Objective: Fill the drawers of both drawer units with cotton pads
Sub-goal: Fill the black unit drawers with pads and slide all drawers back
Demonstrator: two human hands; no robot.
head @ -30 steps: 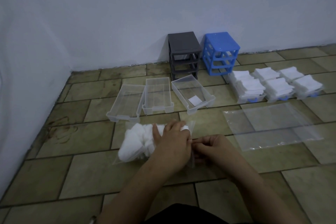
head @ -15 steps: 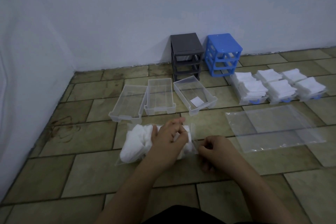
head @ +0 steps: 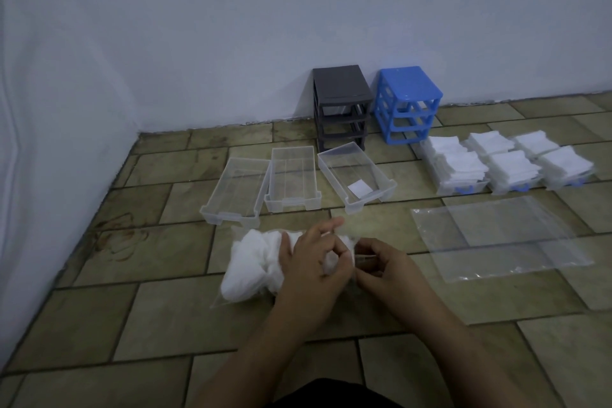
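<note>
The person is kneeling or sitting at the near edge of a tiled floor (head: 99, 318), both hands working at a clear plastic bag of cotton pads (head: 255, 262) lying near the middle. The left hand (head: 311, 272) is lying over the bag's right end with its fingers curled, pinching the plastic at the opening. The right hand (head: 381, 265) is meeting it just to the right, its fingers also curled and pinching the same edge of the bag, so the two hands are touching or nearly touching.

Farther off, three clear drawers are sitting on the floor in a row: the left drawer (head: 235, 192), the middle drawer (head: 293, 180) just beside it, and the right drawer (head: 356, 175), which is lying at an angle and is holding a single white pad (head: 359, 189) near its front. Behind them, against the pale wall (head: 231, 26), the dark grey drawer unit (head: 341, 103) and the blue drawer unit (head: 409, 103) are standing side by side, frames open. To the far right, drawers heaped with stacked white pads (head: 506, 166) are sitting close together, blue handles showing at their fronts. Nearer than those, an empty flat clear bag (head: 496, 235) is lying spread on the tiles, well apart from the hands.
</note>
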